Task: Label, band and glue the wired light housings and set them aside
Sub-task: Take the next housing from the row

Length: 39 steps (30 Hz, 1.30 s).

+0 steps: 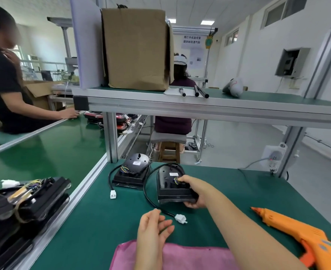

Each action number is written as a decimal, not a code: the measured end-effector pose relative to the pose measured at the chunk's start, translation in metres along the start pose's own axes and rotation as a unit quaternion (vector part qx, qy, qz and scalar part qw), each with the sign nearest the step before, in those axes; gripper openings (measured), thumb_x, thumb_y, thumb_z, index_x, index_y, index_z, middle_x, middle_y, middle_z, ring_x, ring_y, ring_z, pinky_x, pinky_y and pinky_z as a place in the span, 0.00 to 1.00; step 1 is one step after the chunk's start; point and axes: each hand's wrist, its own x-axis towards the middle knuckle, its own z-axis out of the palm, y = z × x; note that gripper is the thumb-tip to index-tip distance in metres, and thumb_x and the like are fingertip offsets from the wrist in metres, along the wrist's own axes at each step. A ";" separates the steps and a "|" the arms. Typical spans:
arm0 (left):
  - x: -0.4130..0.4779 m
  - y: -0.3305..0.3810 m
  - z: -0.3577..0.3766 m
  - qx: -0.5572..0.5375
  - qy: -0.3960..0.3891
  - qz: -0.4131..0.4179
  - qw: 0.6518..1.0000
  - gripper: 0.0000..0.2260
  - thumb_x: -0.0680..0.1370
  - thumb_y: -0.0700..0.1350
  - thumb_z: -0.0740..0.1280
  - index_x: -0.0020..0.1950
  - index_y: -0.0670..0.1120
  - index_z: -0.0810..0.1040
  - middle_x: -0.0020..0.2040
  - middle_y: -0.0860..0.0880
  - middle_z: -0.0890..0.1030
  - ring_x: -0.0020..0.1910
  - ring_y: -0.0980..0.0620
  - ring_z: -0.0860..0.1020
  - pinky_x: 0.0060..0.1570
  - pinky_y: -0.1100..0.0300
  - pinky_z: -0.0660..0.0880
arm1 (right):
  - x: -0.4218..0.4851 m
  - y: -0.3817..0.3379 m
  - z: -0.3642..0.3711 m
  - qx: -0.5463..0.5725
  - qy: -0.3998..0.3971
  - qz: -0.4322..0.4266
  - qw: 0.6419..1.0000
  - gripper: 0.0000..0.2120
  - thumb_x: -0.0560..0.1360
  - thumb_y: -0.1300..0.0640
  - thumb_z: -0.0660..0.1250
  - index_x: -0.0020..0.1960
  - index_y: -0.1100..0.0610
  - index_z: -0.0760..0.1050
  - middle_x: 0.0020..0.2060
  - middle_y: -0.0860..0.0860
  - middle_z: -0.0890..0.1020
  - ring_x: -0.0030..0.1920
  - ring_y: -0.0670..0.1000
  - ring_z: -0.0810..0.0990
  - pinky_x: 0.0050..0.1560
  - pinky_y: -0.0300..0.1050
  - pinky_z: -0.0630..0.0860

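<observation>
The light housing (169, 185) in hand sits back-up on the bench (228, 184), towards the middle of its far edge, with a white label on its back. The right hand (196, 193) grips its right near corner, thumb on top by the coloured wires and fingers curled beneath, probably to steady or shift it. Its black cable (148, 193) loops off the left side and ends in a white plug (180, 218) lying nearer the front. The left hand (154, 227) holds nothing, fingers relaxed and loosely spread just beside that cable, seemingly ready to gather it. A second housing (132, 172) lies at the far left corner, already labelled, so likely set aside. The orange glue gun (297, 230) lies along the right edge within reach, and a pink cloth (180, 256) lies at the near edge
</observation>
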 end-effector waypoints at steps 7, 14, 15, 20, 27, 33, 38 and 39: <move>-0.013 0.021 -0.001 0.114 -0.009 0.081 0.990 0.11 0.81 0.56 0.59 0.54 0.50 0.74 0.54 0.52 0.75 0.54 0.53 0.76 0.41 0.56 0.75 | -0.066 0.047 -0.020 0.022 0.007 -0.070 0.997 0.13 0.67 0.50 0.75 0.46 0.56 0.78 0.32 0.53 0.85 0.30 0.51 0.84 0.33 0.44 0.79; -0.033 0.055 0.002 0.270 -0.202 -0.041 0.940 0.15 0.79 0.56 0.64 0.65 0.55 0.72 0.62 0.56 0.78 0.58 0.55 0.77 0.44 0.55 0.79 | -0.141 0.109 -0.020 -0.003 -0.007 -0.109 0.994 0.13 0.70 0.49 0.72 0.49 0.56 0.78 0.35 0.52 0.84 0.33 0.51 0.83 0.34 0.44 0.79; -0.037 0.057 0.002 0.281 -0.207 -0.049 0.936 0.18 0.79 0.55 0.65 0.68 0.55 0.69 0.63 0.55 0.77 0.58 0.54 0.78 0.43 0.56 0.79 | -0.149 0.115 -0.019 0.000 -0.007 -0.115 0.993 0.15 0.70 0.48 0.72 0.51 0.57 0.77 0.35 0.52 0.84 0.33 0.50 0.83 0.33 0.44 0.79; -0.064 0.047 -0.016 0.300 -0.211 -0.117 0.923 0.18 0.82 0.61 0.54 0.59 0.53 0.78 0.53 0.47 0.85 0.51 0.44 0.83 0.54 0.45 0.79 | -0.179 0.145 -0.024 0.026 -0.003 -0.127 0.992 0.08 0.72 0.51 0.72 0.43 0.56 0.81 0.30 0.50 0.84 0.30 0.51 0.83 0.32 0.45 0.79; -0.064 0.044 -0.031 0.355 -0.150 -0.082 0.919 0.21 0.82 0.61 0.51 0.63 0.50 0.72 0.58 0.43 0.79 0.58 0.43 0.79 0.53 0.50 0.78 | -0.191 0.181 -0.022 0.019 0.021 -0.104 0.994 0.32 0.60 0.43 0.78 0.58 0.59 0.75 0.47 0.57 0.85 0.45 0.57 0.85 0.43 0.54 0.82; -0.058 0.038 -0.034 0.477 -0.185 -0.016 0.859 0.13 0.82 0.56 0.57 0.55 0.50 0.76 0.55 0.48 0.79 0.51 0.52 0.76 0.54 0.56 0.75 | -0.195 0.196 -0.019 0.013 0.017 -0.081 0.996 0.25 0.69 0.49 0.74 0.60 0.59 0.72 0.50 0.59 0.84 0.43 0.56 0.85 0.40 0.52 0.82; -0.065 0.025 -0.042 0.511 -0.265 0.037 0.817 0.10 0.76 0.40 0.70 0.52 0.53 0.75 0.56 0.54 0.79 0.44 0.70 0.78 0.41 0.78 0.70 | -0.204 0.196 -0.020 -0.033 0.025 -0.091 0.995 0.21 0.71 0.46 0.72 0.57 0.54 0.71 0.48 0.55 0.83 0.39 0.50 0.86 0.34 0.46 0.81; -0.064 0.024 -0.042 0.509 -0.271 0.037 0.816 0.12 0.76 0.38 0.71 0.52 0.53 0.75 0.56 0.52 0.81 0.44 0.68 0.79 0.43 0.77 0.72 | -0.206 0.195 -0.022 -0.067 0.024 -0.096 0.993 0.19 0.71 0.44 0.71 0.56 0.52 0.71 0.48 0.53 0.83 0.40 0.49 0.86 0.34 0.46 0.81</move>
